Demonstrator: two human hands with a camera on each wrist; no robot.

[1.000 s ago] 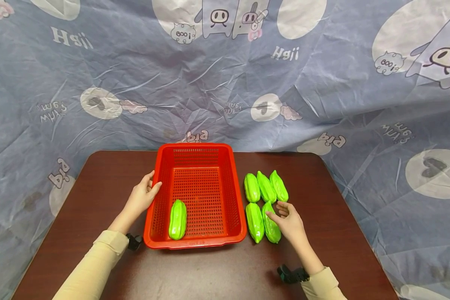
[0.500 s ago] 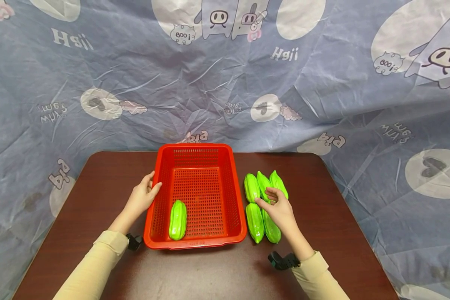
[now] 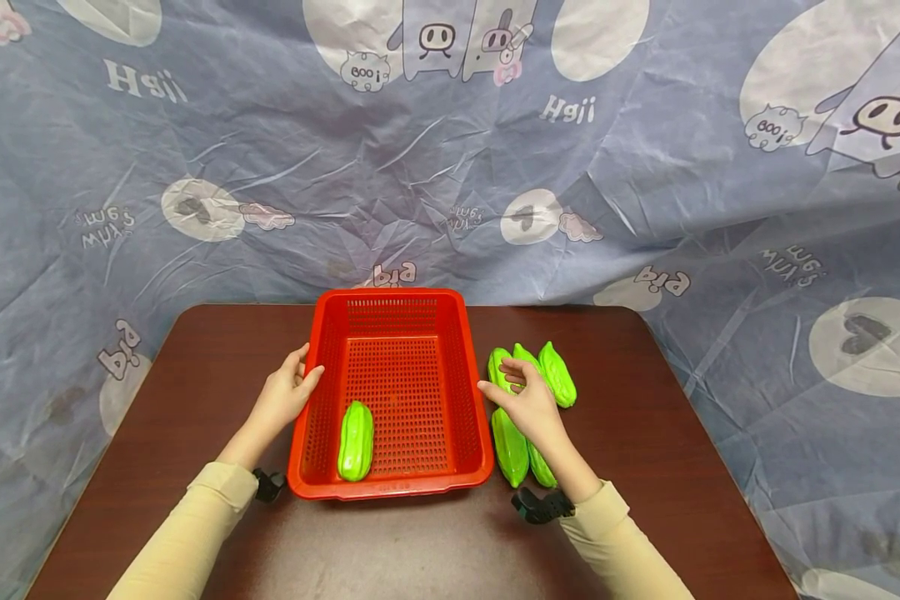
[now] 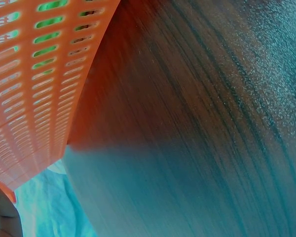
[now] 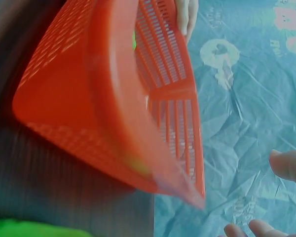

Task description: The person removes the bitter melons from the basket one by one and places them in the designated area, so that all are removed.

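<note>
A red slotted plastic basket sits on the table, one glossy green ridged gourd lying inside at its near left. My left hand holds the basket's left rim, thumb on top; in the left wrist view the fingers show at the lower left corner. To the right of the basket lie several more green ridged gourds in two rows. Over these, near the basket's right rim, is my right hand, holding nothing, with thumb and fingers apart. It partly covers the gourds beneath it.
The dark brown table runs back to a hanging blue-grey cartoon-print cloth. Black straps with devices are worn on both wrists, the right one close to the near gourds.
My right hand has moved left and away from me, from over the near right gourd to beside the basket's right rim. The left hand and basket stay put.
</note>
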